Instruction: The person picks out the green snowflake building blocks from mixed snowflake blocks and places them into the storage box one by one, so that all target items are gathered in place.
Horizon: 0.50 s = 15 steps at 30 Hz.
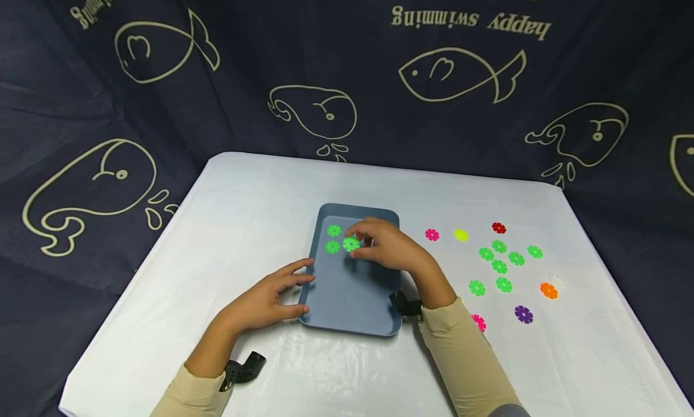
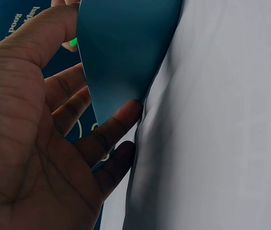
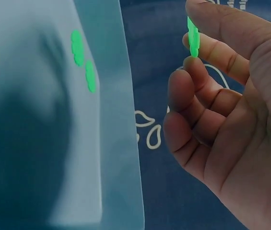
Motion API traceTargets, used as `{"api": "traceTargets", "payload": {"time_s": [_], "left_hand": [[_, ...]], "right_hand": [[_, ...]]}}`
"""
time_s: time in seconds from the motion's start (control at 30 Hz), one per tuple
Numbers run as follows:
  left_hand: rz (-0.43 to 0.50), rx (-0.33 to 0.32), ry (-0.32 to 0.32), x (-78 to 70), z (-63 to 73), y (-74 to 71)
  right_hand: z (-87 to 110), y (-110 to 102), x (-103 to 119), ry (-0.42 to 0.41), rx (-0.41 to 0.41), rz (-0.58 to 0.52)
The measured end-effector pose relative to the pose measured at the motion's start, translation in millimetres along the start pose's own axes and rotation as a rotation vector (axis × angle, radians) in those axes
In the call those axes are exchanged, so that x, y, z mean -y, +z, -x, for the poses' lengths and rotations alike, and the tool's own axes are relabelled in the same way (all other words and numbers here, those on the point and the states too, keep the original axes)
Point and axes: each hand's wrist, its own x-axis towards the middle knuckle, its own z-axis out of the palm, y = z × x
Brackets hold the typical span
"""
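My right hand [image 1: 382, 243] pinches a green notched plastic disc [image 1: 351, 244] between thumb and fingertips, above the upper part of a blue-grey tray [image 1: 352, 311]. In the right wrist view this disc [image 3: 193, 38] appears edge-on, apart from the tray floor. Two more green discs, one farther back [image 1: 334, 231] and one nearer [image 1: 332, 247], lie flat in the tray's upper left. Along the tray's left side, my left hand [image 1: 265, 299] has its fingers spread and fairly straight. In the left wrist view, its fingertips [image 2: 130, 111] rest against the tray's outer wall [image 2: 125, 52].
Right of the tray, several loose green discs [image 1: 499, 266] lie on the white tablecloth [image 1: 217, 224]. Around them are pink [image 1: 432, 235], yellow [image 1: 461, 235], red [image 1: 499, 228], orange [image 1: 549, 291], white [image 1: 558, 282] and purple [image 1: 523, 314] discs. A dark printed curtain [image 1: 244, 61] hangs behind.
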Motion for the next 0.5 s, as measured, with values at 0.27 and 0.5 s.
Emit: {"api": "traceTargets", "payload": {"time_s": [0.27, 0.5], "left_hand": [[-0.014, -0.002, 0.014, -0.5, 0.3, -0.8], [-0.017, 0.006, 0.011, -1.2, 0.5, -1.0]], "right_hand": [[-13.6, 9.8, 3.9, -0.012, 0.042, -0.006], [-23.0, 20.3, 5.5, -0.005, 0.077, -0.005]]}}
